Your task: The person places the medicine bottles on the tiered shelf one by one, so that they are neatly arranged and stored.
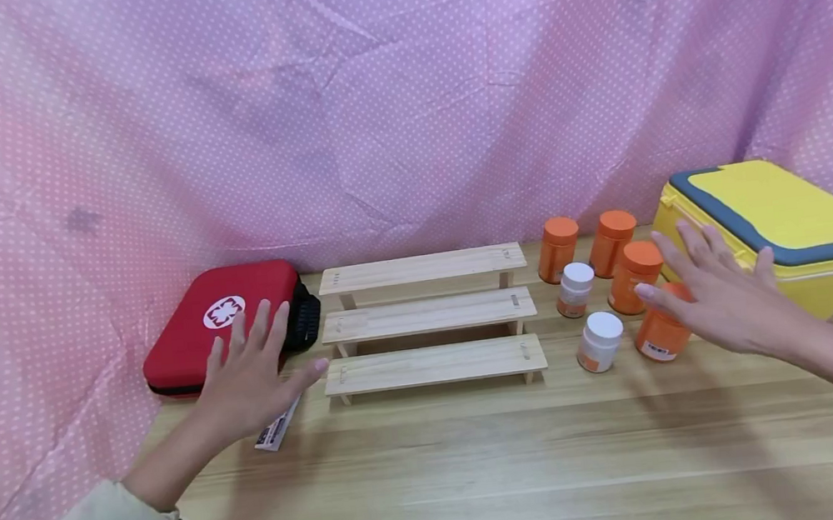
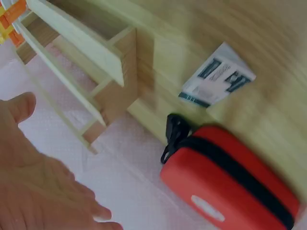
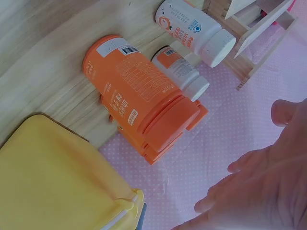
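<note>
Fingers spread apart and gripping nothing: my left hand [image 1: 245, 387] hangs left of the 3-step wooden rack [image 1: 429, 316], near a red case [image 1: 198, 340]; my right hand [image 1: 730, 305] hangs right of the rack, near 4 orange bottles [image 1: 626, 290]. Closer to the rack on that side stand 2 white bottles [image 1: 599, 344]; a yellow box [image 1: 795, 198] sits farthest right of it. All the bottles look light, stiff and slippery, probably easy to tip, best held round the middle. The case seems firm, best gripped by its sides.
</note>
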A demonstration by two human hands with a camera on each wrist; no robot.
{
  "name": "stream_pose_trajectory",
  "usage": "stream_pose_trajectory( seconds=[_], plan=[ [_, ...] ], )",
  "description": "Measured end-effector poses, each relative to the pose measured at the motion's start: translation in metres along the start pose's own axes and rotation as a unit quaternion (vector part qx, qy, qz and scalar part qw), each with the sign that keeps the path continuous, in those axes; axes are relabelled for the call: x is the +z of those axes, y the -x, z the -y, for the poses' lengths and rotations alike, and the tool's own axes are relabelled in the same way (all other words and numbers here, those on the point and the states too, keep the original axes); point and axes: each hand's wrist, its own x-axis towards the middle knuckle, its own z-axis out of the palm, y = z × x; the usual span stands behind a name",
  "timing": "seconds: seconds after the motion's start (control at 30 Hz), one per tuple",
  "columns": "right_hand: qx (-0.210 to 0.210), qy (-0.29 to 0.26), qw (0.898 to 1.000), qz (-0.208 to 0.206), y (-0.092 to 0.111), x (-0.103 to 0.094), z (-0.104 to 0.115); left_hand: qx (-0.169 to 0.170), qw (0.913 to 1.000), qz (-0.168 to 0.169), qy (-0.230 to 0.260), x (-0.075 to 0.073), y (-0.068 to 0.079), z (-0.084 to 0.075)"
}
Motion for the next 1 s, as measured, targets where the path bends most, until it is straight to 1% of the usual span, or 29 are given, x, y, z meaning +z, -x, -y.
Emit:
stream_pose_trajectory(
  seconds=[0.1, 0.23, 0.37, 0.5, 0.57, 0.63, 0.7, 0.8, 0.9, 1.0],
  plan=[
    [0.008, 0.015, 1.000, -0.006, 0.005, 0.001, 0.000, 0.008, 0.9992, -0.036, 0.012, 0.013, 0.002, 0.001],
    [0.025, 0.043, 0.999, -0.014, 0.010, 0.002, -0.001, 0.019, 0.9945, -0.088, 0.054, 0.033, 0.005, 0.001],
    [0.035, 0.066, 0.997, -0.023, 0.015, 0.008, -0.004, 0.021, 0.9860, -0.114, 0.119, 0.050, 0.008, -0.001],
    [0.039, 0.053, 0.997, -0.026, 0.018, 0.018, -0.010, 0.029, 0.9779, -0.127, 0.164, 0.067, 0.005, -0.005],
    [0.040, 0.030, 0.998, -0.031, 0.017, 0.023, -0.014, 0.029, 0.9743, -0.125, 0.185, 0.074, 0.004, -0.006],
    [0.039, -0.002, 0.998, -0.039, 0.016, 0.028, -0.018, 0.019, 0.9713, -0.116, 0.207, 0.080, 0.003, -0.008],
    [0.039, -0.043, 0.997, -0.041, 0.015, 0.031, -0.023, 0.000, 0.9692, -0.100, 0.225, 0.083, 0.003, -0.008],
    [0.041, -0.103, 0.993, -0.029, 0.012, 0.035, -0.030, -0.041, 0.9644, -0.073, 0.251, 0.085, 0.001, -0.009],
    [0.045, -0.139, 0.989, -0.011, 0.011, 0.038, -0.035, -0.069, 0.9535, -0.057, 0.288, 0.085, -0.001, -0.009],
    [0.050, -0.162, 0.986, 0.001, 0.009, 0.042, -0.037, -0.083, 0.9388, -0.048, 0.331, 0.087, -0.002, -0.010]
  ],
)
